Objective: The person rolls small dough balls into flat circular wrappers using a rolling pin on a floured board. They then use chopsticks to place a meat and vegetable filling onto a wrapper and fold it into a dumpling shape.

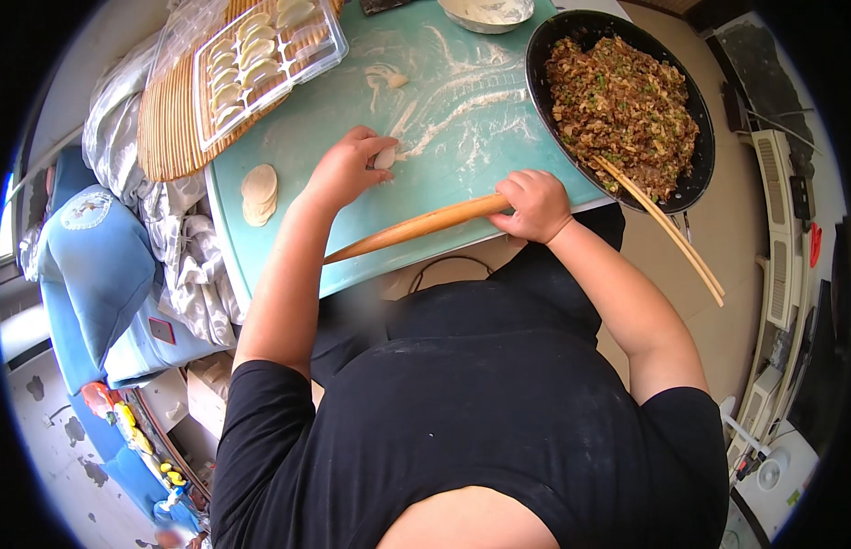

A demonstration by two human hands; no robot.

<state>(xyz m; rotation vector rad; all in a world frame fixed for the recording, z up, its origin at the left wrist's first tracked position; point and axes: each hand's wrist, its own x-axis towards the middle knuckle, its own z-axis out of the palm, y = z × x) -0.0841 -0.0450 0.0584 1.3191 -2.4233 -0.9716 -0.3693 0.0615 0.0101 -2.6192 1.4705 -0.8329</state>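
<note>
The rolling pin (416,228) is of light brown wood, long and slender; it lies slanting, gripped at its right end, and becomes narrower toward its left end, which is the nearer one. The small dough piece (385,158), whitish and partly covered, is beyond the rolling pin's middle, apart from it.

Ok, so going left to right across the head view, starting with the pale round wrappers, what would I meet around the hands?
Pale round wrappers → left hand with a small dough piece at its fingertips → right hand gripping one end of the rolling pin → black pan of filling.
</note>
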